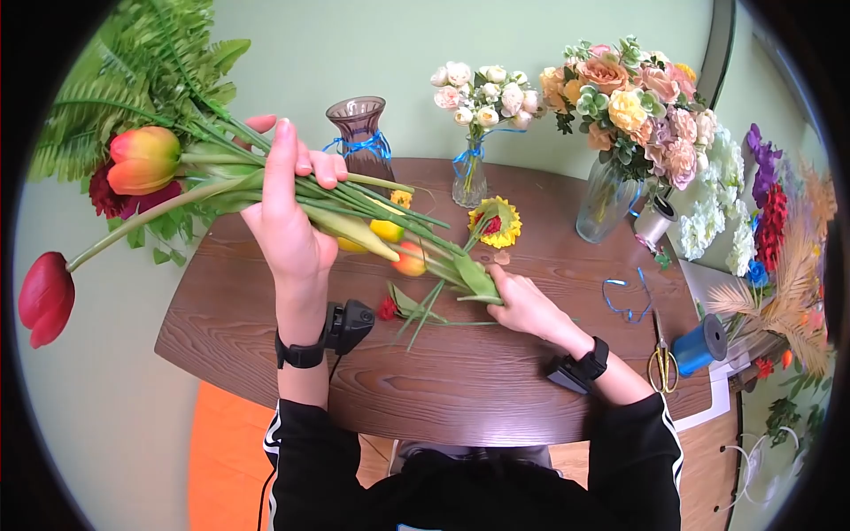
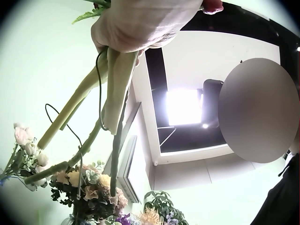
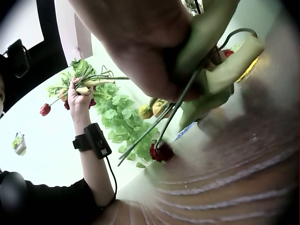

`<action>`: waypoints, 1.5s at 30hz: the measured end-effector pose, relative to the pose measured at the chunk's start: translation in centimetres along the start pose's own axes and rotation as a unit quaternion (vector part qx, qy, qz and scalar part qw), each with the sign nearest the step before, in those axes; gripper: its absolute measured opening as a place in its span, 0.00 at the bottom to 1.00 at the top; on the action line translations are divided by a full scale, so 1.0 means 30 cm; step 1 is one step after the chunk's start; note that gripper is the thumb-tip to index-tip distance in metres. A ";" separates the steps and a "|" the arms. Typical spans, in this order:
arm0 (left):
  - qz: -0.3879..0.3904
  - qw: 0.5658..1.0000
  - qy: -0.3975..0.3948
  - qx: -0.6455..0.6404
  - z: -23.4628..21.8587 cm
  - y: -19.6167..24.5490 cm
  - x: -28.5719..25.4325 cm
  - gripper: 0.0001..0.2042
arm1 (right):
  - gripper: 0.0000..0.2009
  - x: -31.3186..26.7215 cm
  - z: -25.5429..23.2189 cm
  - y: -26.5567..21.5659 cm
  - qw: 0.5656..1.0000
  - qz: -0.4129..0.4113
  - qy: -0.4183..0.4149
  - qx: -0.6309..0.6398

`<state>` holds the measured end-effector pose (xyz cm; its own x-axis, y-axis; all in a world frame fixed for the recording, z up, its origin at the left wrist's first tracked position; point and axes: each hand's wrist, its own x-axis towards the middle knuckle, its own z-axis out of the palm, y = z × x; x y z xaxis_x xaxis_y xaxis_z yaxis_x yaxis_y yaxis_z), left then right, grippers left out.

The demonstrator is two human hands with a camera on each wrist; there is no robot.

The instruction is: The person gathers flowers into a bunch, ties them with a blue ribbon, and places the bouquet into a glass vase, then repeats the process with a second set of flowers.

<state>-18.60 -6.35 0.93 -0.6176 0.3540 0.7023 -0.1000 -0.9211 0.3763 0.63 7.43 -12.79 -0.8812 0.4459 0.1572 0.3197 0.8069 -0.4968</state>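
Note:
Raised over the table's left side, my left hand [image 1: 288, 212] grips a bunch of artificial flowers by the stems. A red tulip [image 1: 46, 298] droops from it, beside an orange-yellow tulip [image 1: 146, 161] and green fern fronds [image 1: 133, 66]. In the left wrist view, the cut stem ends [image 2: 119, 93] hang below the palm. Low over the table, my right hand [image 1: 536, 307] holds tulip stems [image 1: 465, 276], whose orange tulip head [image 1: 409, 259] and yellow tulip head [image 1: 387, 230] point left. Long thin stems from the left bunch overlap these in the head view.
A purple glass vase [image 1: 359, 142] with blue ribbon stands at the back. Two filled vases, one of white roses [image 1: 487, 93], stand to its right. A yellow flower [image 1: 498, 223] and red flower [image 1: 388, 308] lie on the table. Scissors [image 1: 662, 367] lie beside a blue ribbon spool [image 1: 699, 345].

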 end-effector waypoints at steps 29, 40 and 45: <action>0.060 0.994 -0.050 -0.070 -0.049 0.163 0.011 0.05 | 0.20 -0.062 -0.072 -0.097 0.751 0.100 -0.114 0.643; 0.110 0.993 -0.023 -0.027 -0.149 0.281 0.048 0.05 | 0.17 -0.014 -0.131 -0.133 0.709 -0.065 -0.034 0.702; -0.003 0.999 -0.040 -0.012 -0.089 0.155 0.031 0.07 | 0.16 -0.003 -0.210 -0.222 0.750 -0.068 -0.028 0.657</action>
<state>-21.74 -10.73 1.71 -0.5534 0.3701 0.7462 -0.1228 -0.9223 0.3664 0.77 4.46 -4.12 -0.8992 0.3480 0.2653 -0.3623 -0.2519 -0.8974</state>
